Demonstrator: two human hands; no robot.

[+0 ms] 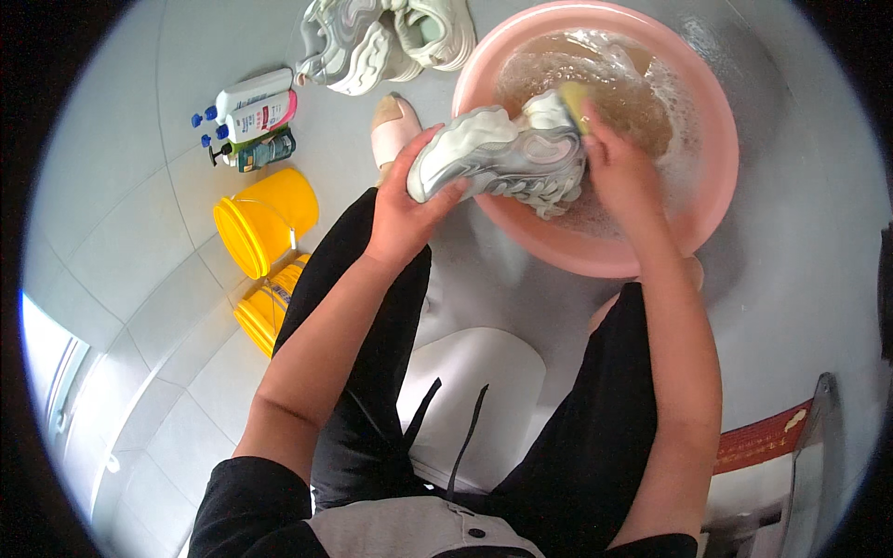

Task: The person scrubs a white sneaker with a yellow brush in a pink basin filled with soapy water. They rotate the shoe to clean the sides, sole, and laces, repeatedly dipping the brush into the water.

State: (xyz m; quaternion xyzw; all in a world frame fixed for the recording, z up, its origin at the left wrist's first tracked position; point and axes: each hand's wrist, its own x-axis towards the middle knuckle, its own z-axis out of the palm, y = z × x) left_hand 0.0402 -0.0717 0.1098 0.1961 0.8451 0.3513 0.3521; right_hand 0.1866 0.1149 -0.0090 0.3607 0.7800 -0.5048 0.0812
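My left hand (411,195) grips the toe end of a grey and white sneaker (516,153), thumb on one side and fingers on the other. The shoe is tilted on its side above a pink plastic basin (718,160). In my right hand (624,167) is a yellow sponge or scrubbing pad (575,104), slightly blurred, pressed against the sneaker's heel end. Cloudy brownish water (614,84) with suds along its edge fills part of the basin. Most of the sponge's far side is hidden by my fingers.
A second pair of pale sneakers (377,49) stands beyond the basin. Along the left wall are several bottles (258,115) and two yellow buckets (279,209). A white stool (481,370) lies between my legs. At lower right is a red printed panel (760,439).
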